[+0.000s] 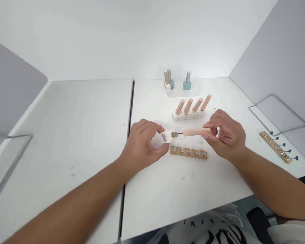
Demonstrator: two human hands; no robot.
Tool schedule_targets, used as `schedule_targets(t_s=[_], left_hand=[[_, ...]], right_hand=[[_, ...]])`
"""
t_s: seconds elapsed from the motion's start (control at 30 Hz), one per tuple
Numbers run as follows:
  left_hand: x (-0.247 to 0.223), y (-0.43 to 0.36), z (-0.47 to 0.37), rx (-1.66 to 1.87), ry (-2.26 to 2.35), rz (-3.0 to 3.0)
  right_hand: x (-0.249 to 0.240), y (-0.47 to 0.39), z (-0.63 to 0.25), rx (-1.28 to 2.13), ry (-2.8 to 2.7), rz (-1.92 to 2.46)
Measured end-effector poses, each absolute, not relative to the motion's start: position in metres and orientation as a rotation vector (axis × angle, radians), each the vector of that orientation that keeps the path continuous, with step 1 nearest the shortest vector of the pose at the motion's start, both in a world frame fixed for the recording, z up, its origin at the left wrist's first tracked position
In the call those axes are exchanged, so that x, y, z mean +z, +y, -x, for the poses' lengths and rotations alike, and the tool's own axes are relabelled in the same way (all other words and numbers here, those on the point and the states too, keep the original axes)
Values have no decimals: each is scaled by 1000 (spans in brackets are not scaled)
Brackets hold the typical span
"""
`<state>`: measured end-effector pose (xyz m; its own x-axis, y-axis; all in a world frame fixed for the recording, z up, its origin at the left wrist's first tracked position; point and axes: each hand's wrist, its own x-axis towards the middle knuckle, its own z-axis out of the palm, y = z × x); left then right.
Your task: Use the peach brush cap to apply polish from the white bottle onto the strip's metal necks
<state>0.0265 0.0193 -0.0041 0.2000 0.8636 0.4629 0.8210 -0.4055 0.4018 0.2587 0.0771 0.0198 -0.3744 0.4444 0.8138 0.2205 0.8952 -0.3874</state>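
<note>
My left hand (144, 144) pinches a small white nail polish bottle (166, 136) with a purple mark on its face, tilted so its neck points right. Between thumb and fingers, my right hand (225, 134) grips the end of a peach-coloured brush cap (194, 131). The cap's thin stem reaches to the bottle's mouth; whether the brush tip is inside I cannot make out. Just below lies a wooden strip (188, 152) bearing several small clear pieces, likely nail tips. Behind my hands stand several white bottles (189, 115) in a row with peach caps.
A clear tray (176, 92) at the back holds two teal bottles and a white one with a gold cap. On the right sit another wooden strip (276, 147) with dark blue-tipped pieces and a wire frame (289, 113). A dark seam (131, 112) divides the white tabletop.
</note>
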Motion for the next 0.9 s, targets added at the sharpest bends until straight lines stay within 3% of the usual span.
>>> schedule_targets(t_s=[0.9], left_hand=[[-9, 20, -28, 1067, 1666, -2483]], right_hand=[[6, 81, -243, 149, -2067, 322]])
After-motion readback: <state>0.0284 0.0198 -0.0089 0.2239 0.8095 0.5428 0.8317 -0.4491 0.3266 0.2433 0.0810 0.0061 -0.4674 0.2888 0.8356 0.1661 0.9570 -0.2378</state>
